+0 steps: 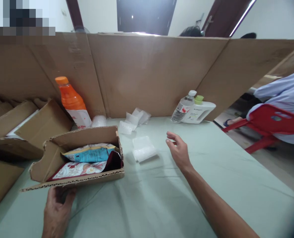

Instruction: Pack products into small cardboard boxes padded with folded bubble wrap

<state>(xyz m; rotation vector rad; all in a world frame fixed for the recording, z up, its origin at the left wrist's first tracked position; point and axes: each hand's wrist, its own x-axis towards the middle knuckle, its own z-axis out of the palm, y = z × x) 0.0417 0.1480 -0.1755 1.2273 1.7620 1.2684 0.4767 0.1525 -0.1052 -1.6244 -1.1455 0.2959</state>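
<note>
An open cardboard box with a ragged cut rim sits left of centre on the table. A blue and yellow packet and a white and dark red packet lie inside. At the box's near side is my left hand, thumb and fingers apart, their tips partly hidden under the edge. My right hand hovers over the table on the right, fingers slightly bent and holding nothing. Closest to it is a folded piece of bubble wrap. More bubble wrap pieces lie behind that.
An orange-capped bottle and a clear rolled piece stand behind the box. More cardboard boxes crowd the left. A water bottle and a white jug stand before the cardboard screen. A person sits on a red chair.
</note>
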